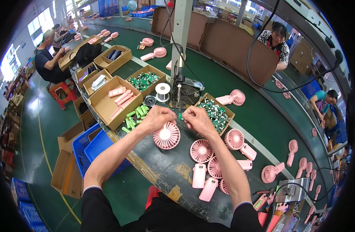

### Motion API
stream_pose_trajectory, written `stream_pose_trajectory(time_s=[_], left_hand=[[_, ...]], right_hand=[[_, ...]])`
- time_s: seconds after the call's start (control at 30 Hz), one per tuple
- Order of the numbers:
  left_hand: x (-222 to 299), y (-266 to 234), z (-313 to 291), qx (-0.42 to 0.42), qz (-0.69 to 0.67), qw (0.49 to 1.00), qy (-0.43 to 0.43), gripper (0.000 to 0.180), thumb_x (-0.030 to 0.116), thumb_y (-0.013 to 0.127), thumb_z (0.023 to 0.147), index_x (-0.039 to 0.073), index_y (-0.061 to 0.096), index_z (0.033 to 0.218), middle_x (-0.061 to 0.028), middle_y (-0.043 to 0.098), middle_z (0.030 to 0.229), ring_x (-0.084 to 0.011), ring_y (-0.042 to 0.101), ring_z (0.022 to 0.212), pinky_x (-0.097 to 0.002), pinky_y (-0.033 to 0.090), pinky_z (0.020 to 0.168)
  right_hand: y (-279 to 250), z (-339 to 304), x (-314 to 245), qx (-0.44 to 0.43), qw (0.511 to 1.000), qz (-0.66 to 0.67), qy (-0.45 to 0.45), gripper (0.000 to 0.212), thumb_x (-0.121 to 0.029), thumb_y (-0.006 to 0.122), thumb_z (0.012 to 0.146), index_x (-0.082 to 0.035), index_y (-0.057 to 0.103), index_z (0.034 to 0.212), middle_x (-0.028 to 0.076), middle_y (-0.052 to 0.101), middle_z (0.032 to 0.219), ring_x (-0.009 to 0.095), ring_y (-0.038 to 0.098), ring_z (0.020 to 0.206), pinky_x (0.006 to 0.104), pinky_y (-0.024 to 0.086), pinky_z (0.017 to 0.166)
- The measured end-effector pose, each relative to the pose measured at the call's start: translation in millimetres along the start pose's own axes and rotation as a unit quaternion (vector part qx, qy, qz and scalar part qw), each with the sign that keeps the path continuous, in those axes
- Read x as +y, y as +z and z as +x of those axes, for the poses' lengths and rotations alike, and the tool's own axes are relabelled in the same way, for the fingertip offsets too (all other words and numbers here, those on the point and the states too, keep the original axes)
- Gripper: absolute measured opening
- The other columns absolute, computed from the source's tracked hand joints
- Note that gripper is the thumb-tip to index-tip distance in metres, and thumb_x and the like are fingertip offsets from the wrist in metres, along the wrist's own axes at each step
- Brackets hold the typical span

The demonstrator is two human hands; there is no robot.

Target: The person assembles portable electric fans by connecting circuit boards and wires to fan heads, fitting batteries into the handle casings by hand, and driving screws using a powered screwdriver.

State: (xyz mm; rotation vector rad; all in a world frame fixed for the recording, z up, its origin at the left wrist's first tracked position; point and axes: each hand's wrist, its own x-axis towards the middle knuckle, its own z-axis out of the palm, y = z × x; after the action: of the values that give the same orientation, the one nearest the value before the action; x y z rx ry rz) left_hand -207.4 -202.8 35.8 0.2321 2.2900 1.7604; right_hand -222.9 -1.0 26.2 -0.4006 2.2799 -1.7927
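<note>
My left hand (159, 119) is closed at the upper edge of a pink handheld fan (166, 136), whose round slatted head faces up; the hand hides the rest of the fan. Close by on the right, my right hand (200, 120) pinches a small green circuit board (180, 116) between thumb and fingers. A soldering iron (179, 83) stands upright just beyond both hands. Green battery cells (138, 112) lie in a loose pile left of my left hand. Beside my right forearm are several pink fans (201, 150), heads and handles overlapping.
Cardboard boxes hold circuit boards (143, 80), more boards (214, 112) and pink casings (121, 96). A solder spool (162, 92) and a black fan unit (188, 92) stand behind the hands. The green conveyor (258, 123) carries pink fans. Other people work along it.
</note>
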Motion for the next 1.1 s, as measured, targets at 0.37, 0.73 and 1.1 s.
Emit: stream_pose_trajectory(time_s=[0.37,0.73,1.1], left_hand=[[8,-18,26,0.012,0.099,0.993,0.055,0.024,0.018,0.061,0.078,-0.002,0.072,0.085,-0.0060,0.070,0.071,-0.0102,0.062,0.064,-0.0257,0.050,0.062],[13,-21,33,0.021,0.110,0.993,0.035,0.024,0.018,0.063,0.077,-0.001,0.073,0.086,-0.0056,0.071,0.072,-0.0104,0.062,0.065,-0.0264,0.050,0.064],[13,-21,32,0.035,0.090,0.995,0.035,0.023,0.019,0.063,0.078,-0.001,0.073,0.084,-0.0070,0.070,0.072,-0.0116,0.063,0.066,-0.0272,0.051,0.066]], right_hand=[[19,7,7,0.095,0.986,0.138,0.008,0.013,-0.009,0.060,0.089,0.003,0.061,0.084,0.005,0.062,0.068,0.007,0.055,0.053,0.0214,0.040,0.043],[17,15,15,0.092,0.978,0.188,0.013,0.012,-0.011,0.061,0.090,0.001,0.061,0.087,0.005,0.062,0.069,0.006,0.054,0.051,0.0194,0.036,0.039],[20,15,10,0.104,0.975,0.195,0.009,0.012,-0.010,0.063,0.089,0.001,0.061,0.087,0.004,0.062,0.069,0.007,0.055,0.052,0.0190,0.036,0.039]])
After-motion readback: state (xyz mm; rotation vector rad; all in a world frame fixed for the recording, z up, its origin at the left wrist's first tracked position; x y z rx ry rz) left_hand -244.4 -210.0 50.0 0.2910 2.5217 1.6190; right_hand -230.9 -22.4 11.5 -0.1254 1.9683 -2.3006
